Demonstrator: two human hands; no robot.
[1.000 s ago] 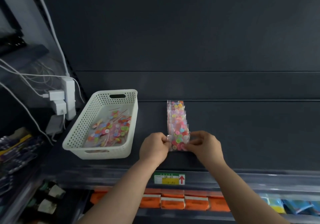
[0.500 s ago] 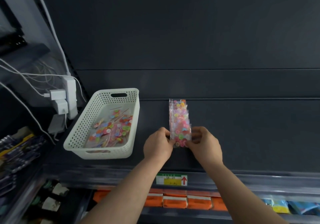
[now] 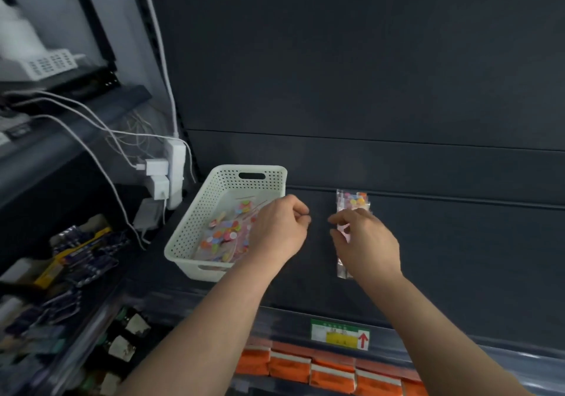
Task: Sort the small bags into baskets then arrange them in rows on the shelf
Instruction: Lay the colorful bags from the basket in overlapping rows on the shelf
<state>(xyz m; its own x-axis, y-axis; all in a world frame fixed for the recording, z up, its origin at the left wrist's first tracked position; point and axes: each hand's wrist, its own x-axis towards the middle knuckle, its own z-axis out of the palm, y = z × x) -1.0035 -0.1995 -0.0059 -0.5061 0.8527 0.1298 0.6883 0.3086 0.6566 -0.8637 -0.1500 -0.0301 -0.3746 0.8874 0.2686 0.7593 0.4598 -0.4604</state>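
Observation:
A row of small clear bags (image 3: 353,202) filled with coloured dots lies on the dark shelf (image 3: 458,258), running from the back wall toward me. My right hand (image 3: 368,244) covers the middle of the row, its thumb and forefinger curled round the left edge of a bag. My left hand (image 3: 279,232) hovers apart from the row, over the right rim of the white perforated basket (image 3: 226,172), fingers curled with nothing in them. More bags of coloured dots (image 3: 221,238) lie loose in the basket.
A white power strip (image 3: 175,175) with plugs and cables hangs left of the basket. Dark packets (image 3: 82,252) fill the shelf at far left. Orange packs (image 3: 321,368) sit on the lower shelf under a green and yellow price label (image 3: 340,334).
My left hand has let go of the front bag and moved left toward the basket. My right hand has stayed on the row. The view has shifted to the left.

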